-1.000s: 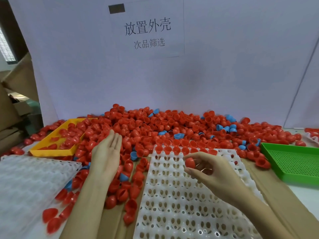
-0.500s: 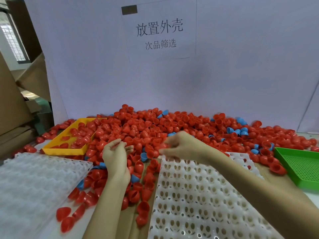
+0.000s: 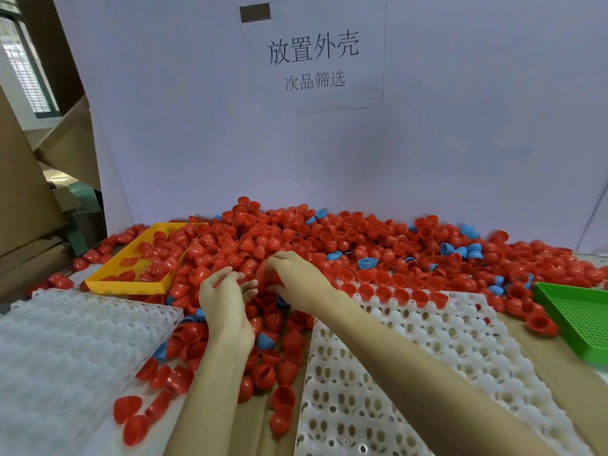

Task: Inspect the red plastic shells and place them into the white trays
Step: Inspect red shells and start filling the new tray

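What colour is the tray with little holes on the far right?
Green. The mesh tray shows in the head view, at the right edge beside the white tray.

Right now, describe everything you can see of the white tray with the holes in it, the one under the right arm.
The white tray lies flat on brown cardboard, running from the bottom edge up toward the pile of red shells. It looks like soft, matte white plastic, moulded into rows of round cups with dark holes through them. Only its far row holds red shells, set dome up; one or two more sit in the next row, and the remaining cups are bare. The right forearm crosses above its left part, and loose shells crowd its far and left edges.
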The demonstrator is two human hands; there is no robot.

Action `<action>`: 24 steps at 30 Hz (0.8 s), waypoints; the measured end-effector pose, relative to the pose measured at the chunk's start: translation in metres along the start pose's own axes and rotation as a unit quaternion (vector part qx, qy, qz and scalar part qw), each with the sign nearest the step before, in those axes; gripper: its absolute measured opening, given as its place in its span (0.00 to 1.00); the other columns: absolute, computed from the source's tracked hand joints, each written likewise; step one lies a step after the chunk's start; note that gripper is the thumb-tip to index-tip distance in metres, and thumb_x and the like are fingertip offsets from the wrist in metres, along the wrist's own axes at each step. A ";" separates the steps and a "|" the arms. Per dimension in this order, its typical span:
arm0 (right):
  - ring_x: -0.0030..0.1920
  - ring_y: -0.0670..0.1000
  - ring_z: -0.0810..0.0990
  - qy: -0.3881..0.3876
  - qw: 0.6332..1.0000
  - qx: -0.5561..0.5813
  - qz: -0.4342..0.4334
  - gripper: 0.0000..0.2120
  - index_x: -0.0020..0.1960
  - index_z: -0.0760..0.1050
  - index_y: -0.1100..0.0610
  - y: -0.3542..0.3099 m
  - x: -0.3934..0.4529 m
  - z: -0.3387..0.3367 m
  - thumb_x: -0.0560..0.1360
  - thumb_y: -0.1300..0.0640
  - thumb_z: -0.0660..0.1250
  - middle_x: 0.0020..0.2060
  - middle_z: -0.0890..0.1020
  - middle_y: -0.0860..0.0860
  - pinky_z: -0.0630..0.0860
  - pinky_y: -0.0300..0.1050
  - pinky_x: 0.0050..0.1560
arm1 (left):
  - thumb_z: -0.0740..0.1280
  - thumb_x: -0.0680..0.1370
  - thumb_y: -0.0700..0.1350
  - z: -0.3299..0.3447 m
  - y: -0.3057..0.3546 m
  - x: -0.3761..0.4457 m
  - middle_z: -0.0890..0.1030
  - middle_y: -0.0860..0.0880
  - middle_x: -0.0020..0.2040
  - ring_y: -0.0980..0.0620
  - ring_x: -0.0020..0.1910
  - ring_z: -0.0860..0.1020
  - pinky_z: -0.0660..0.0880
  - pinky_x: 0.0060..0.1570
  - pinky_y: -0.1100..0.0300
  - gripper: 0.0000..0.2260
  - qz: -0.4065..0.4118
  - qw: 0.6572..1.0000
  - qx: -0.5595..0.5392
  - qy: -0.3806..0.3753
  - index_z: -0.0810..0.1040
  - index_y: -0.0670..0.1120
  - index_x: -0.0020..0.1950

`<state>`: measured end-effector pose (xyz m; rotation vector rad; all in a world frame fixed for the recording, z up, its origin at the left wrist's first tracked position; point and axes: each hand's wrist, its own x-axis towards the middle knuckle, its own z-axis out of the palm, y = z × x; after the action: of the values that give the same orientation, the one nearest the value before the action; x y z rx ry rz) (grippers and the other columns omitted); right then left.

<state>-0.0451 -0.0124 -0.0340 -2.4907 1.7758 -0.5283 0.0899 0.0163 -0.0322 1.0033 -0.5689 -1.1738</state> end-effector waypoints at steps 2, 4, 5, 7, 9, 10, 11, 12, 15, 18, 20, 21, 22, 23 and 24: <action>0.63 0.56 0.74 0.033 0.999 -0.012 -0.013 0.14 0.65 0.77 0.59 0.002 -0.004 -0.004 0.80 0.61 0.69 0.61 0.78 0.54 0.77 0.56 0.59 | 0.60 0.83 0.32 0.001 0.000 -0.001 0.78 0.43 0.47 0.50 0.36 0.80 0.78 0.32 0.65 0.10 0.002 1.000 0.009 -0.007 0.75 0.40 0.62; 0.60 0.54 0.76 0.067 0.998 0.000 -0.021 0.10 0.62 0.78 0.58 0.006 -0.011 -0.013 0.80 0.60 0.69 0.57 0.80 0.52 0.77 0.53 0.56 | 0.61 0.83 0.33 0.001 -0.001 -0.002 0.79 0.44 0.47 0.50 0.37 0.80 0.78 0.35 0.63 0.10 0.003 1.000 0.022 -0.016 0.75 0.40 0.63; 0.58 0.53 0.76 0.084 0.996 0.011 -0.023 0.08 0.60 0.78 0.57 0.009 -0.016 -0.018 0.81 0.59 0.69 0.55 0.80 0.50 0.77 0.51 0.55 | 0.61 0.83 0.33 0.002 -0.002 -0.002 0.79 0.43 0.48 0.50 0.37 0.80 0.78 0.36 0.62 0.10 0.003 0.999 0.030 -0.020 0.76 0.40 0.63; 0.52 0.50 0.77 0.106 0.993 0.038 -0.022 0.06 0.57 0.78 0.56 0.016 -0.030 -0.028 0.81 0.58 0.70 0.51 0.79 0.47 0.77 0.48 0.52 | 0.62 0.83 0.33 0.004 -0.004 -0.004 0.79 0.42 0.51 0.50 0.38 0.80 0.78 0.38 0.60 0.10 0.007 0.999 0.044 -0.027 0.77 0.40 0.62; 0.47 0.46 0.78 0.104 0.993 0.057 -0.008 0.05 0.57 0.79 0.54 0.025 -0.048 -0.039 0.81 0.57 0.70 0.50 0.80 0.46 0.77 0.43 0.49 | 0.62 0.83 0.33 0.005 -0.007 -0.007 0.80 0.41 0.52 0.50 0.37 0.80 0.77 0.38 0.59 0.09 0.012 0.998 0.053 -0.031 0.77 0.40 0.61; 0.44 0.42 0.78 0.100 0.993 0.066 0.002 0.04 0.55 0.79 0.54 0.031 -0.059 -0.043 0.81 0.57 0.70 0.48 0.81 0.45 0.76 0.39 0.46 | 0.62 0.83 0.33 0.006 -0.008 -0.009 0.80 0.41 0.53 0.50 0.37 0.80 0.77 0.38 0.59 0.09 0.016 0.998 0.059 -0.032 0.77 0.41 0.61; 0.40 0.40 0.78 0.094 0.992 0.080 0.010 0.02 0.53 0.79 0.53 0.036 -0.071 -0.048 0.81 0.57 0.71 0.44 0.81 0.43 0.73 0.34 0.43 | 0.62 0.82 0.34 0.007 -0.009 -0.011 0.80 0.42 0.54 0.51 0.37 0.80 0.77 0.38 0.59 0.09 0.019 0.997 0.066 -0.032 0.77 0.41 0.61; 0.37 0.38 0.78 0.089 0.991 0.101 0.020 0.02 0.51 0.79 0.53 0.041 -0.083 -0.052 0.81 0.56 0.71 0.41 0.80 0.40 0.72 0.32 0.40 | 0.62 0.82 0.34 0.007 -0.010 -0.012 0.81 0.42 0.54 0.51 0.37 0.80 0.77 0.38 0.60 0.10 0.021 0.996 0.075 -0.033 0.77 0.41 0.61; 0.36 0.37 0.83 0.090 0.973 0.201 0.073 0.09 0.55 0.78 0.52 0.055 -0.123 -0.062 0.79 0.51 0.74 0.38 0.85 0.44 0.76 0.32 0.38 | 0.63 0.82 0.35 0.011 -0.011 -0.021 0.81 0.44 0.54 0.53 0.35 0.80 0.77 0.38 0.60 0.08 0.023 0.993 0.098 -0.058 0.78 0.43 0.59; 0.38 0.46 0.87 0.114 0.946 0.283 0.106 0.13 0.55 0.76 0.50 0.065 -0.161 -0.071 0.76 0.47 0.76 0.40 0.88 0.48 0.79 0.36 0.37 | 0.67 0.83 0.39 0.017 -0.009 -0.040 0.83 0.45 0.48 0.54 0.34 0.81 0.78 0.38 0.60 0.05 0.038 0.980 0.139 -0.140 0.81 0.46 0.56; 0.36 0.48 0.87 0.121 0.939 0.306 0.102 0.13 0.51 0.77 0.50 0.068 -0.180 -0.078 0.75 0.45 0.76 0.40 0.88 0.47 0.80 0.37 0.37 | 0.69 0.82 0.43 0.022 -0.008 -0.058 0.84 0.45 0.47 0.53 0.37 0.82 0.80 0.39 0.61 0.03 0.072 0.955 0.170 -0.230 0.83 0.48 0.54; 0.35 0.49 0.87 0.128 0.935 0.314 0.100 0.13 0.50 0.78 0.50 0.069 -0.188 -0.079 0.74 0.44 0.76 0.40 0.88 0.48 0.80 0.38 0.37 | 0.71 0.82 0.45 0.025 -0.008 -0.068 0.84 0.46 0.49 0.52 0.40 0.82 0.80 0.40 0.61 0.03 0.098 0.933 0.193 -0.287 0.83 0.50 0.53; 0.35 0.50 0.86 0.138 0.932 0.322 0.099 0.12 0.49 0.78 0.50 0.070 -0.195 -0.081 0.74 0.44 0.76 0.39 0.88 0.48 0.81 0.39 0.36 | 0.71 0.81 0.47 0.027 -0.010 -0.078 0.84 0.48 0.52 0.53 0.42 0.83 0.80 0.41 0.61 0.03 0.127 0.903 0.217 -0.349 0.84 0.53 0.54; 0.34 0.50 0.86 0.150 0.928 0.328 0.096 0.11 0.49 0.79 0.49 0.070 -0.201 -0.082 0.75 0.44 0.76 0.39 0.88 0.49 0.80 0.39 0.36 | 0.72 0.81 0.48 0.029 -0.013 -0.088 0.82 0.51 0.56 0.55 0.47 0.84 0.81 0.43 0.62 0.05 0.154 0.864 0.242 -0.414 0.83 0.56 0.56; 0.34 0.50 0.85 0.159 0.926 0.331 0.092 0.09 0.49 0.80 0.48 0.069 -0.206 -0.083 0.75 0.45 0.76 0.38 0.88 0.49 0.79 0.38 0.36 | 0.72 0.81 0.48 0.030 -0.017 -0.096 0.79 0.55 0.61 0.56 0.54 0.83 0.81 0.47 0.63 0.08 0.176 0.820 0.267 -0.475 0.82 0.58 0.60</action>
<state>-0.1915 0.1676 -0.0236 -1.8278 1.5315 -1.3151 0.0261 0.0950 -0.0208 0.6437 -1.8864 -1.1423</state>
